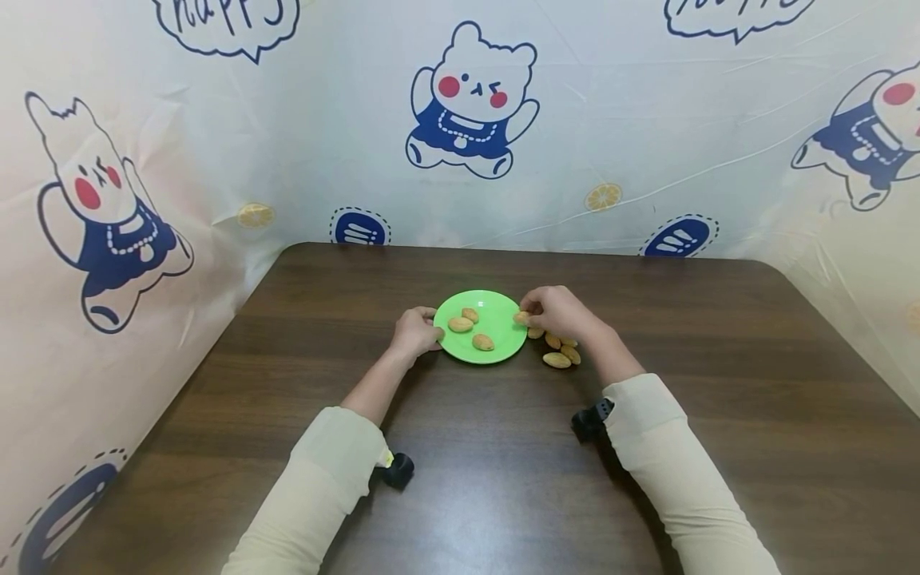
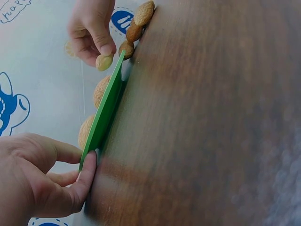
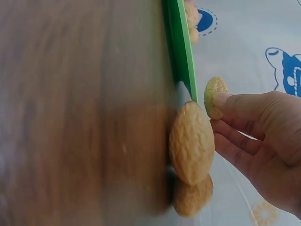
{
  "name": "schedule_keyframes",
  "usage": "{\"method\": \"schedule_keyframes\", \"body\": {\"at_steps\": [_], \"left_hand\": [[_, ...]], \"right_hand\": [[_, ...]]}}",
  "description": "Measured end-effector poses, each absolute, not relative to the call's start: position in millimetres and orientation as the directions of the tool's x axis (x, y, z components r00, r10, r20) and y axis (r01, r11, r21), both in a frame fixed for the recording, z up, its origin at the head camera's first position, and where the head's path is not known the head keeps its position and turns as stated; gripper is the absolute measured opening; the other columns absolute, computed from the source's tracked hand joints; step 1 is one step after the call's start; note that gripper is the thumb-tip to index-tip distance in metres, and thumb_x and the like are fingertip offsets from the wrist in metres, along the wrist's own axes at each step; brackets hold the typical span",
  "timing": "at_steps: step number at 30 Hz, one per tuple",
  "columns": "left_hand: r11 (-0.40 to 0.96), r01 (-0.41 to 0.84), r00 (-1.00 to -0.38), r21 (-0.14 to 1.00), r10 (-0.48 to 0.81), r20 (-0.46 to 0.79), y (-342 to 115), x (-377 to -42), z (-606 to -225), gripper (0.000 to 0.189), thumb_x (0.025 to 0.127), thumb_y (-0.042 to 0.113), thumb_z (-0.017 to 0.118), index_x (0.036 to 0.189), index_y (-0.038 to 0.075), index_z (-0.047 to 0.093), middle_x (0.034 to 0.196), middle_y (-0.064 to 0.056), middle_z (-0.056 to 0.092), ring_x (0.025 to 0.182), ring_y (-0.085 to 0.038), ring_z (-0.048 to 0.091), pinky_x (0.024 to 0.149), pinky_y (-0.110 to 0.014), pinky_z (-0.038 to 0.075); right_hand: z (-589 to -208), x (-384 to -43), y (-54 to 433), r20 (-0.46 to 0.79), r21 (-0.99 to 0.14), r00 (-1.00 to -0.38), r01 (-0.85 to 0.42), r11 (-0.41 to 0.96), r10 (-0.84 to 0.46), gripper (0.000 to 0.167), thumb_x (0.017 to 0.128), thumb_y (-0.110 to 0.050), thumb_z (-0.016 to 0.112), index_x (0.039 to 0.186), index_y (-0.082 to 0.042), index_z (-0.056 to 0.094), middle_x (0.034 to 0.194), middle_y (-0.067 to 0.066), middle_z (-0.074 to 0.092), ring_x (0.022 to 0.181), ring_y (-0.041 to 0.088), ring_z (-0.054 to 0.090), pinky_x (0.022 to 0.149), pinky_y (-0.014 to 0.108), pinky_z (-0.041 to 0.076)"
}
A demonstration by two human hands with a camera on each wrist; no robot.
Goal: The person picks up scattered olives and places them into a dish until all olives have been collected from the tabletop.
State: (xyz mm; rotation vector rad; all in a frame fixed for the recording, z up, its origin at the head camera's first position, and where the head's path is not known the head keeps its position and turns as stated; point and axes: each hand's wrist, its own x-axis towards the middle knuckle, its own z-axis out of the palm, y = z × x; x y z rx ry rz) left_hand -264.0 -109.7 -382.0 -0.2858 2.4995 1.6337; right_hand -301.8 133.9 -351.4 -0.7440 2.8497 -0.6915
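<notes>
A light-green plate (image 1: 505, 329) lies on the brown table, with three tan almonds on it, one of them an almond (image 1: 483, 342) towards the near side. My left hand (image 1: 414, 334) pinches the plate's left rim, thumb on one face and fingers on the other in the left wrist view. Over the right rim, my right hand (image 1: 564, 310) holds another almond (image 3: 215, 98) between thumb and fingertips, just above the plate's edge. Several loose almonds (image 1: 557, 360) lie on the table beside the plate, below the right hand, which partly hides them.
The dark wooden table (image 1: 474, 447) extends around the plate on all sides. A pale cloth (image 1: 345, 120) printed with cartoon bears hangs behind and at both sides. Small black cameras (image 1: 398, 471) sit at both wrists, next to rolled light sleeves (image 1: 647, 407).
</notes>
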Motion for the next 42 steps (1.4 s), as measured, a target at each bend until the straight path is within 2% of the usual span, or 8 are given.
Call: {"method": "schedule_keyframes", "body": {"at_steps": [24,33,42], "left_hand": [[0.382,-0.227,-0.974,0.896,-0.071,-0.216,-110,-263,-380,0.049,0.086,-0.006,0.054,0.134,-0.006,0.042,0.106,-0.019,0.054,0.093,-0.028,0.061,0.069,-0.024,0.057],[0.379,-0.227,-0.974,0.897,-0.07,-0.216,-110,-263,-381,0.048,0.086,-0.007,0.053,0.133,-0.006,0.042,0.107,-0.019,0.054,0.094,-0.029,0.061,0.07,-0.024,0.057],[0.383,-0.224,-0.975,0.896,-0.072,-0.212,-110,-262,-380,0.048,0.087,-0.006,0.053,0.134,-0.006,0.041,0.109,-0.02,0.053,0.094,-0.029,0.061,0.07,-0.024,0.057]], "right_hand": [[-353,-300,101,0.003,-0.441,-0.836,-0.494,0.749,-0.549,0.017,0.086,-0.013,0.066,0.102,-0.007,0.068,0.095,0.005,0.065,0.088,0.018,0.058,0.073,0.031,0.052],[-356,-301,93,0.024,-0.431,-0.811,-0.536,0.726,-0.584,0.019,0.086,-0.019,0.067,0.101,-0.007,0.069,0.093,0.004,0.065,0.087,0.017,0.059,0.075,0.03,0.052],[-358,-303,86,0.016,-0.434,-0.803,-0.543,0.719,-0.596,0.017,0.085,-0.015,0.068,0.101,-0.008,0.069,0.094,0.003,0.066,0.088,0.017,0.059,0.076,0.029,0.052]]}}
